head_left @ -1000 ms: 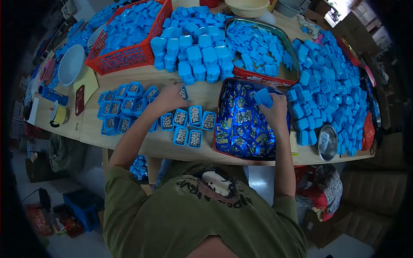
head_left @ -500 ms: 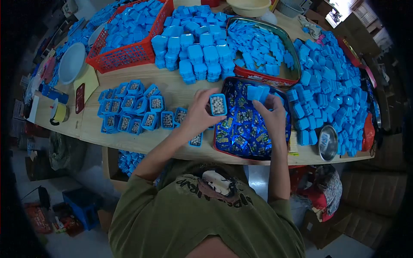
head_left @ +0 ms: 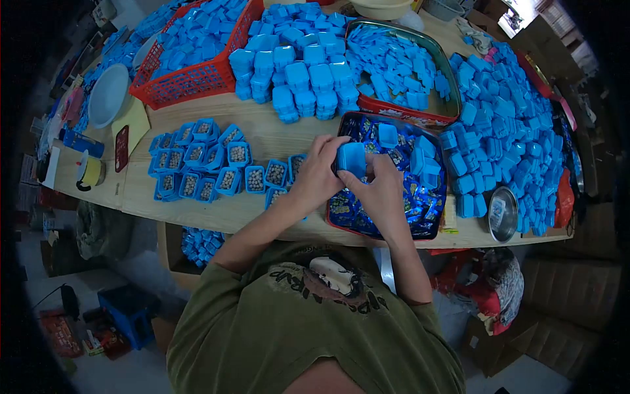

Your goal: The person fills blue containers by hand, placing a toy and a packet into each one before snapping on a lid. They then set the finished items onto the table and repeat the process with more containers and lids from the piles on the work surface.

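Above the red-rimmed tray [head_left: 338,220] of dark-blue foil packets [head_left: 374,213], both hands grip a small blue plastic box [head_left: 352,157]. My left hand [head_left: 316,176] holds its left side, fingers curled round it. From the right, my right hand [head_left: 380,192] presses thumb and fingers against the box. A blue lid-like face covers its top, and no beads show in it. Loose blue lids [head_left: 426,164] lie on the packets to the right, with another blue piece [head_left: 388,135] behind. Open blue boxes of pale round beads [head_left: 275,173] stand left of my left hand.
Stacked blue boxes [head_left: 321,75] stand at the back, between a red basket [head_left: 187,82] and a tin tray [head_left: 410,119] of flat blue pieces. More blue boxes [head_left: 505,131] heap up at right, beside a metal bowl [head_left: 503,217]. A pale basin [head_left: 109,96] stands at left.
My right hand has moved left onto the box in my left hand. The box's beads are now covered by blue plastic. Several blue pieces now lie on the packets.
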A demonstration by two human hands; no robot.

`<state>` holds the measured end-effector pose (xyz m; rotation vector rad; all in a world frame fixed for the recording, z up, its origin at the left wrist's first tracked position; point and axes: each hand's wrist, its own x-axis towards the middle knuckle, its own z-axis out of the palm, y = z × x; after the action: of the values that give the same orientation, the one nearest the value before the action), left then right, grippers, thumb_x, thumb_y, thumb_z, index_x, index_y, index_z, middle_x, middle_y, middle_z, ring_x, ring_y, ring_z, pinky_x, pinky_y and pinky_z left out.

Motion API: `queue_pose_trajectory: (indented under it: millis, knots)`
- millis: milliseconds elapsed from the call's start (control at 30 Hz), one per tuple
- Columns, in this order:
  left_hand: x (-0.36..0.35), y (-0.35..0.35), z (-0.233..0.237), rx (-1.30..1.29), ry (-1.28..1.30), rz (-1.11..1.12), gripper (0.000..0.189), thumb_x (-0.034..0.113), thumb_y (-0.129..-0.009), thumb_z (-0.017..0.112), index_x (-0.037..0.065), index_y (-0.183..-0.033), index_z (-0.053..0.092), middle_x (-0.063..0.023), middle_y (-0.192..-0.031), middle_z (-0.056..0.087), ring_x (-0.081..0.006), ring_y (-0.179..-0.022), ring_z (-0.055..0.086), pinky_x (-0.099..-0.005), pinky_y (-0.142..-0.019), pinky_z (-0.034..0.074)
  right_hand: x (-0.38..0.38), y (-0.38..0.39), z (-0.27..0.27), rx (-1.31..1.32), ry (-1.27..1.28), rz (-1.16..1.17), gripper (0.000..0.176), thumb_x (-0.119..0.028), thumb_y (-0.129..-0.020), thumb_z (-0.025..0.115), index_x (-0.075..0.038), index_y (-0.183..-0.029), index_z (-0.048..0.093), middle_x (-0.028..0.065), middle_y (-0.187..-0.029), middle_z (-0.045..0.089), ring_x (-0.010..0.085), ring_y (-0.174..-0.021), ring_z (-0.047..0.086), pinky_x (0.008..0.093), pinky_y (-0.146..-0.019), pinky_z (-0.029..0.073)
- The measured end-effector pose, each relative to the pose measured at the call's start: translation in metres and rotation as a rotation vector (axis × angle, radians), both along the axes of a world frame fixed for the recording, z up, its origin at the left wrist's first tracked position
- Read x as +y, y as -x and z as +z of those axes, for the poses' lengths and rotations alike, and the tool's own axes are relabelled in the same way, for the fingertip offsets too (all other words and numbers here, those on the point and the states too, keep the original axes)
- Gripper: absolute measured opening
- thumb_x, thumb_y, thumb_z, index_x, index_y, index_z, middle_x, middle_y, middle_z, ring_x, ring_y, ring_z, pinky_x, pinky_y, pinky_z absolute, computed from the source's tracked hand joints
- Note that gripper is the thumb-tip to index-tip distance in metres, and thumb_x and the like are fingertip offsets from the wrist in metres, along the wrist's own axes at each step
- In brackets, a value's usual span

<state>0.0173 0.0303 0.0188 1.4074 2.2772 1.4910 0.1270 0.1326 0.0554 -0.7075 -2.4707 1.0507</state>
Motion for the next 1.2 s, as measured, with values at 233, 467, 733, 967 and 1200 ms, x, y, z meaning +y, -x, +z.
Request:
queue_pose_trajectory:
  millis: [233,467,733,967,1200]
  knots:
    - [-0.002,0.000,-0.002,0.053,-0.036,-0.019,0.070,0.006,-0.059,0.075,0.006,-0.123,0.047,-0.0172,-0.115,0.044,-0.0368,-0.105,0.050,-0.0401,-0.085,0.046,0.001,-0.002,-0.008,-0.004,-0.072,0.015,0.047,-0.032,-0.069,0.076,-0.002,-0.100,0.057,0.0133,-0.091,0.056,0.0312,-0.088,0.054,0.0421,-0.073,0.036]
    - [-0.003,0.002,-0.003,-0.055,-0.020,-0.074,0.066,0.004,-0.064,0.073,0.007,-0.125,0.048,-0.0141,-0.117,0.043,-0.0289,-0.098,0.053,-0.0347,-0.077,0.048,0.003,-0.001,-0.009,0.015,0.018,0.004,0.044,-0.030,-0.068,0.077,-0.002,-0.096,0.059,0.0122,-0.086,0.055,0.0297,-0.084,0.053,0.0414,-0.071,0.035]
    - [-0.011,0.005,-0.002,0.107,-0.053,-0.060,0.064,0.004,-0.065,0.075,0.007,-0.124,0.051,-0.0109,-0.115,0.047,-0.0196,-0.087,0.058,-0.0292,-0.069,0.050,0.012,-0.013,-0.012,0.021,0.086,0.074,0.036,-0.024,-0.076,0.072,-0.001,-0.099,0.059,0.0136,-0.093,0.057,0.0307,-0.088,0.055,0.0418,-0.073,0.038]
    - [-0.022,0.010,0.004,-0.347,0.038,0.011,0.069,0.011,-0.063,0.083,0.008,-0.125,0.052,-0.0078,-0.114,0.049,-0.0144,-0.083,0.062,-0.0264,-0.070,0.052,0.073,-0.013,-0.060,-0.105,-0.638,-0.155,0.031,-0.014,-0.081,0.064,0.003,-0.107,0.057,0.0194,-0.099,0.058,0.0348,-0.090,0.056,0.0421,-0.077,0.046]
    - [-0.028,0.012,-0.010,-0.380,0.010,-0.029,0.070,0.012,-0.063,0.083,0.005,-0.125,0.051,-0.0094,-0.109,0.051,-0.0164,-0.088,0.063,-0.0278,-0.071,0.053,0.073,-0.015,-0.052,-0.200,-0.420,-0.058,0.035,-0.008,-0.074,0.069,-0.002,-0.106,0.055,0.0171,-0.093,0.058,0.0326,-0.091,0.055,0.0436,-0.075,0.044]
